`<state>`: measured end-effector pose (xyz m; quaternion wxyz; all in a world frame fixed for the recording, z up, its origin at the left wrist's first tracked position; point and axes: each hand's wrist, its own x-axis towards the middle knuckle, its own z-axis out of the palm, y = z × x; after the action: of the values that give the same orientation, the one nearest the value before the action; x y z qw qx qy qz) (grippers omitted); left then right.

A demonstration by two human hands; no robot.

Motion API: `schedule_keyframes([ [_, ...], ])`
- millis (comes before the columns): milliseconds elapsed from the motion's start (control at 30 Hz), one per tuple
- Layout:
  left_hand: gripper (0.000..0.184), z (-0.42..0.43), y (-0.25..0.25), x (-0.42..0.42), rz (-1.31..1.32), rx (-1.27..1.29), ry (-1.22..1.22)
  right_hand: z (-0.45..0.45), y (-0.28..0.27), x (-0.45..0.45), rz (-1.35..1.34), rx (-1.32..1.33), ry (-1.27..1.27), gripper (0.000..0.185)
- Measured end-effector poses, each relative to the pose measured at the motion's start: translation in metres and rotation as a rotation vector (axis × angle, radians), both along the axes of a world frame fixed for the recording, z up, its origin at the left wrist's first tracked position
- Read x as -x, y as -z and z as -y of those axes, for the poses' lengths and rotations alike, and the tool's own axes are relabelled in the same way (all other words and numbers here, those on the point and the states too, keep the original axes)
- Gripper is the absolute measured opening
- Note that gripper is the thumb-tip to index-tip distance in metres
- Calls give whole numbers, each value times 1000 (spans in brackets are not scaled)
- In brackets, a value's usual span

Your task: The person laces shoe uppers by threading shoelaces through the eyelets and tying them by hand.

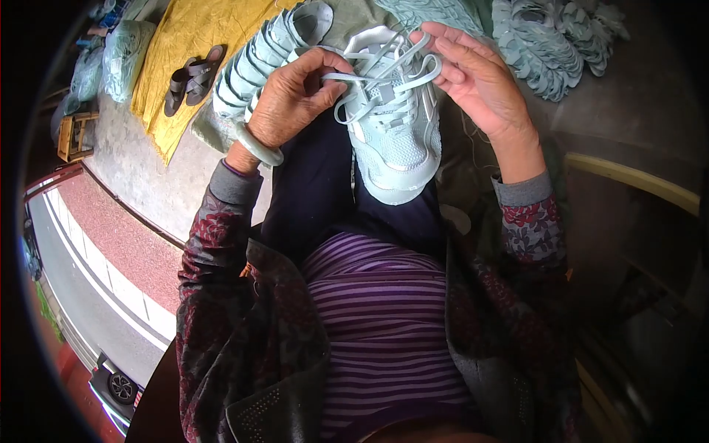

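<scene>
A pale blue sneaker (395, 148) rests on my lap at the top middle, its toe pointing towards me. Its flat, pale blue shoelace (384, 77) runs through the eyelets and forms loose loops above the tongue. On the shoe's left side, my left hand (295, 92) is closed, pinching a length of the lace between thumb and fingers. My right hand (484, 81) is on the other side with its fingers bent and the palm partly showing. Its fingertips hold part of the lace by the shoe's opening; the exact contact is partly hidden.
Pale blue shoe pieces stand nested in a row (255, 63) beyond my left hand. More pale blue pieces (543, 52) are heaped at the upper right. Dark sandals (196, 77) lie on a yellow cloth (173, 44). A wooden crate (74, 136) stands far left.
</scene>
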<state>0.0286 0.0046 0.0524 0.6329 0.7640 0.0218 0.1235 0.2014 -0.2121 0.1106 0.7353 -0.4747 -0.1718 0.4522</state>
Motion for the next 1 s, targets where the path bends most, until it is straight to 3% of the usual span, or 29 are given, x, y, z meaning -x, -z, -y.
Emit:
schedule_keyframes([
  [133,14,1,-1,1,-22,-138,-89,1,-1,0,-14,13,11,32],
  [367,17,-5,8,2,58,3,-107,2,2,-2,-54,7,9,32],
  [433,21,-10,-3,6,-184,240,8,3,2,-3,-96,-6,12,32],
  [667,28,-11,-12,5,-133,463,159,4,5,-6,-188,-20,4,33],
  [733,29,-15,-10,4,-80,693,331,5,7,-8,-248,-30,-1,33],
  [867,29,-21,-10,4,-158,707,363,6,9,-9,-293,-48,-20,32],
  [933,29,-23,-9,4,-282,340,265,4,8,-7,-265,-8,-47,31],
  [1000,28,-22,-6,2,-258,286,263,3,6,-7,-257,24,-49,30],
])
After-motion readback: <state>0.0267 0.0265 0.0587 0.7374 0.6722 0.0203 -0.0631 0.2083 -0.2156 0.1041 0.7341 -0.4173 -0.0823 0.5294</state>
